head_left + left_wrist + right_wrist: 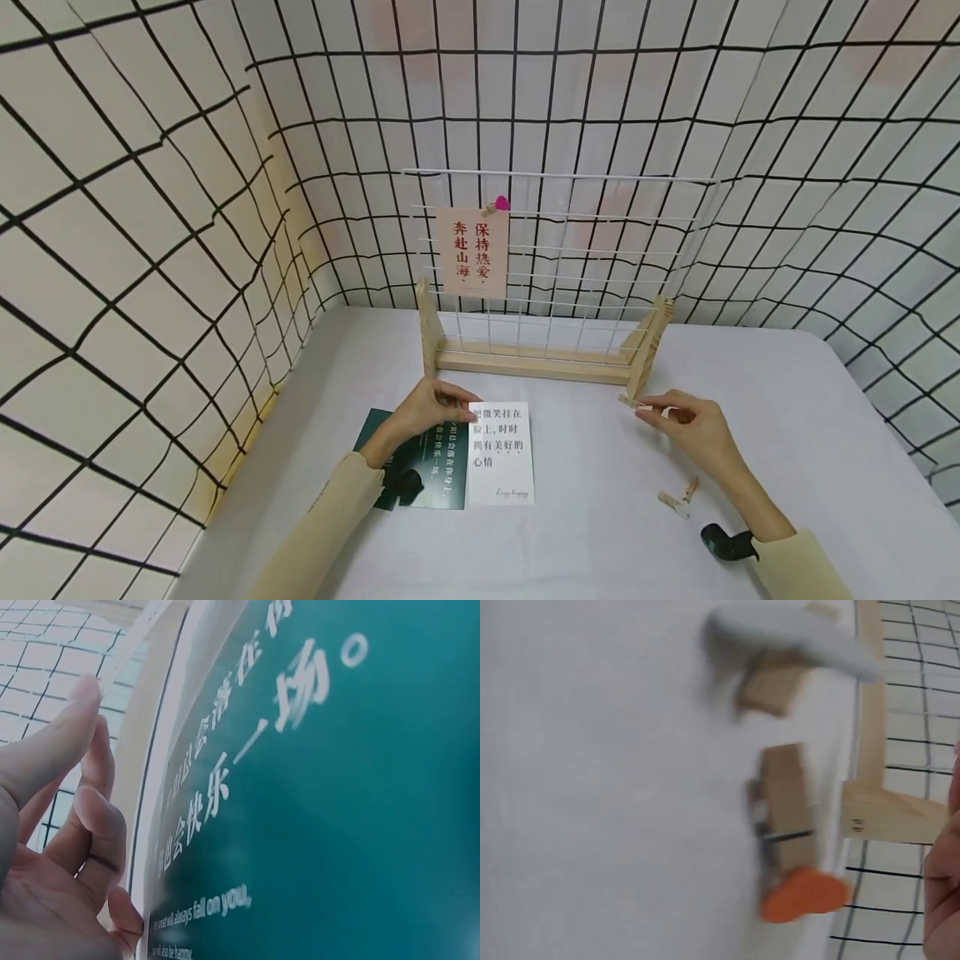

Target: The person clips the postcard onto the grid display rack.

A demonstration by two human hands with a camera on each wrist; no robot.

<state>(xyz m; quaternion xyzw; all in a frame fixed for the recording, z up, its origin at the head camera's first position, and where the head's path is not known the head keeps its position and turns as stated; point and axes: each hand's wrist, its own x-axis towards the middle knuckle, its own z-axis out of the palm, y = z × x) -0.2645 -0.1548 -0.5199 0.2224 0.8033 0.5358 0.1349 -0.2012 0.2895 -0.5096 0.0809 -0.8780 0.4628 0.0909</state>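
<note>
My left hand (431, 408) pinches the upper left edge of a white card (502, 471) with black lettering, thumb and fingertips at its corner. Under that hand lie dark green cards (444, 492), their white print large in the left wrist view. A small wooden clothespin (627, 401) is pinched between thumb and fingers of my right hand (697, 433), close to the stand's right foot. Two more clothespins lie below this hand; the right wrist view shows one with an orange heart (806, 892) and one with a blurred grey top (795, 637).
A white wire rack (570, 177) stands on a wooden base (532, 362) at the back of the white table (600, 533). On its left hangs a pink card (472, 267), held by a clothespin with a pink heart (502, 202). Black grid walls (555, 83) surround the table.
</note>
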